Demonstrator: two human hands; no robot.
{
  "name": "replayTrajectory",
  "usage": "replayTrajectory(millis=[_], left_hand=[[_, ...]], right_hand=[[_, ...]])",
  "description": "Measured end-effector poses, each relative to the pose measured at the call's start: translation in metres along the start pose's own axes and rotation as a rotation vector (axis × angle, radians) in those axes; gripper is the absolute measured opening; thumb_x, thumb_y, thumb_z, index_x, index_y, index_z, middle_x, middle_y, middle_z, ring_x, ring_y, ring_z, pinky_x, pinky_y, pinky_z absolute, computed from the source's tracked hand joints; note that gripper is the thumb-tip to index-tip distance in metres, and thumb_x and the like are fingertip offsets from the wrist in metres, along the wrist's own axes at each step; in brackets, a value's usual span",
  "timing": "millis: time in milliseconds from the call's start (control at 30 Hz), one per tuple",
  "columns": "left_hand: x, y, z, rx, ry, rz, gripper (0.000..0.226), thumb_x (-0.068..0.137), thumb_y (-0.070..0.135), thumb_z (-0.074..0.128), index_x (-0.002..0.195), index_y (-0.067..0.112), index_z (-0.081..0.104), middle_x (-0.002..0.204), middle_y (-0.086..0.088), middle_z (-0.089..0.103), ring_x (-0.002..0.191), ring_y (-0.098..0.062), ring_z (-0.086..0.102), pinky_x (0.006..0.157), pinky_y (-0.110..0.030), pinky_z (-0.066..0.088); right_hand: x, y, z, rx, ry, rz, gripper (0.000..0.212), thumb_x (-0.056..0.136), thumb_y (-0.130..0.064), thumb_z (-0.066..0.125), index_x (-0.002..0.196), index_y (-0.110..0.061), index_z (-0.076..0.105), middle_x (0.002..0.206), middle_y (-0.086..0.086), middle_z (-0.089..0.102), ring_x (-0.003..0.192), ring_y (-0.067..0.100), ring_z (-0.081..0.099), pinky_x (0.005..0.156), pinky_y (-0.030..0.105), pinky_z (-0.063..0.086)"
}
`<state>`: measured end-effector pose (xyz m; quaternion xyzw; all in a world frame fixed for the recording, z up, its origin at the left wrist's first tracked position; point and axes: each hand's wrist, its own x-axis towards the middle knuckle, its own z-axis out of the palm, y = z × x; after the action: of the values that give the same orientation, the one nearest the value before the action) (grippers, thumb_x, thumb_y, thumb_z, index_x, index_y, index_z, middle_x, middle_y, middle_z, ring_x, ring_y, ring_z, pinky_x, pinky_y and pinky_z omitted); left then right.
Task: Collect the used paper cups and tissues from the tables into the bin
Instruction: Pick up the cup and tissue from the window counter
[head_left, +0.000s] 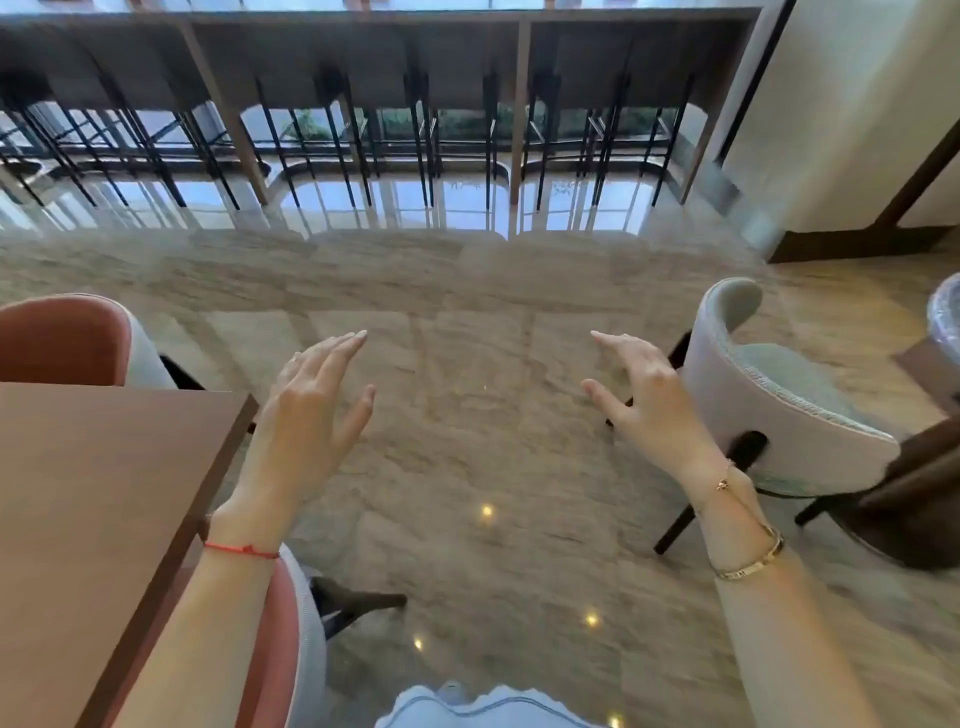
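Bottom center, just a scrap of pale blue clothing (483, 709). Lower left has a brown table (88, 519) with pink chairs (62, 340) tucked in. The left hand (306, 410) floats mid-frame, fingers loose, holding nothing. Same for the right hand (644, 395), beside a grey chair (779, 415). No cups, tissues or bin in view.

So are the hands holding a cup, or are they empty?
Empty. The left hand and right hand both have straight, spread fingers over the floor, holding nothing. No cup shows.
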<state>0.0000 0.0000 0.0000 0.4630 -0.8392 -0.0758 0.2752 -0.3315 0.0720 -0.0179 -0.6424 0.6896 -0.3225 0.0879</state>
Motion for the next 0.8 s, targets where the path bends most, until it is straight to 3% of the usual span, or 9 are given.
replayTrajectory(millis=[433,800], left_hand=[[0.045,-0.006,0.058,-0.055,-0.012,-0.07,0.051,0.092,0.016,0.06,0.14,0.005,0.046,0.139,-0.012,0.052,0.133,-0.026,0.045,0.108,-0.05,0.037],[0.203,-0.078,0.129,-0.058,-0.054,-0.033,0.052,0.089,0.014,0.063,0.138,0.005,0.048,0.135,-0.014,0.054,0.128,-0.029,0.049,0.107,-0.049,0.038]], right_hand=[[0.05,0.057,0.022,0.012,-0.002,0.055,0.05,0.089,-0.029,0.062,0.136,-0.016,0.048,0.134,0.004,0.054,0.135,0.018,0.037,0.113,0.038,0.031],[0.206,0.107,0.061,0.01,-0.06,0.13,0.049,0.091,-0.027,0.061,0.137,-0.016,0.047,0.136,0.001,0.051,0.136,0.015,0.035,0.114,0.036,0.029]])
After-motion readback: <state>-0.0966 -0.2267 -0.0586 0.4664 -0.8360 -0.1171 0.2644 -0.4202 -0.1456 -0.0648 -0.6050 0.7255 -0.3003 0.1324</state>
